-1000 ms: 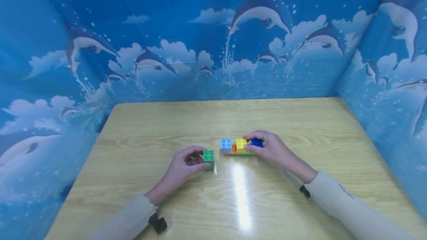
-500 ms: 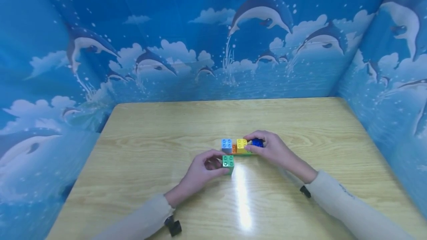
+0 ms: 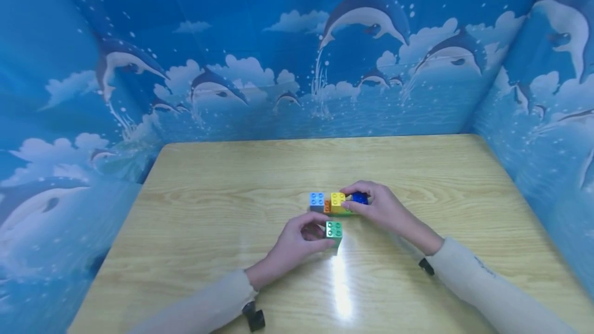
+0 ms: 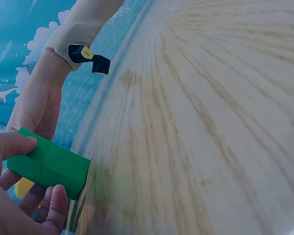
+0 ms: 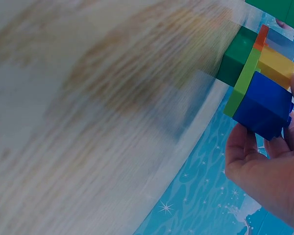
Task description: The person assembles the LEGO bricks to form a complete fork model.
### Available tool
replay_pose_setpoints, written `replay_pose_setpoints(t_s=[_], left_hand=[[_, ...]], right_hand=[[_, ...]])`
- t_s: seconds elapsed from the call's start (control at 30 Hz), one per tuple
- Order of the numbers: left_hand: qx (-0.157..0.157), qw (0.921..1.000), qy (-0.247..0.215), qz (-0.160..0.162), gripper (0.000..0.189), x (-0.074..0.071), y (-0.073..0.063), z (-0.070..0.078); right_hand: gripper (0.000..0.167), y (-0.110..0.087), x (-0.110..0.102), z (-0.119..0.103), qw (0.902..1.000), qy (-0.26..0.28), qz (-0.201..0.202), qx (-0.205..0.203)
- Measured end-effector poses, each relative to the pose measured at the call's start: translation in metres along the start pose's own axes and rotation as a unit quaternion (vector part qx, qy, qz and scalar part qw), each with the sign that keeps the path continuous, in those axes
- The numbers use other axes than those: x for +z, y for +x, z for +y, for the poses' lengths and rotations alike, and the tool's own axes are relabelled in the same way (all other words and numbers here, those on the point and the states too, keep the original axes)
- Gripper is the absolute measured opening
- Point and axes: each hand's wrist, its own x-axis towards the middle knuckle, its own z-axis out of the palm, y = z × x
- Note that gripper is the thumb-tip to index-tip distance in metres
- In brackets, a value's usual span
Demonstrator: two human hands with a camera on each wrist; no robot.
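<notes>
My left hand point(image 3: 297, 238) pinches two stacked green toy bricks point(image 3: 333, 232) between thumb and fingers; the seam between them shows in the left wrist view. This stack stands upright in front of a built row of toy bricks. At the row's right end my right hand point(image 3: 386, 211) holds it, thumb by the yellow brick point(image 3: 337, 201). The row also bears a light blue brick point(image 3: 317, 201), an orange brick point(image 3: 327, 206) and a dark blue brick point(image 5: 264, 105). Below them run a light green plate point(image 5: 244, 83) and a dark green brick point(image 5: 236, 56).
A wood-grain table point(image 3: 223, 179) lies under both hands, with a bright glare streak in front of the bricks. Blue dolphin-print cloth point(image 3: 260, 55) hangs around its back and sides. Each sleeve has a small black device at the cuff point(image 3: 254, 317).
My left hand has carried the green bricks to the right and slightly nearer me, from left of the row to in front of it. My right hand stays on the row.
</notes>
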Motion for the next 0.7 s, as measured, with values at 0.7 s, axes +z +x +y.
replay_pose_setpoints(t_s=[0.7], left_hand=[[-0.014,0.9997,0.021,-0.002,0.042,0.0093,0.003,0.0051]], right_hand=[[0.034,0.0007,-0.0017,-0.0037,0.9999,-0.008,-0.008,-0.002]])
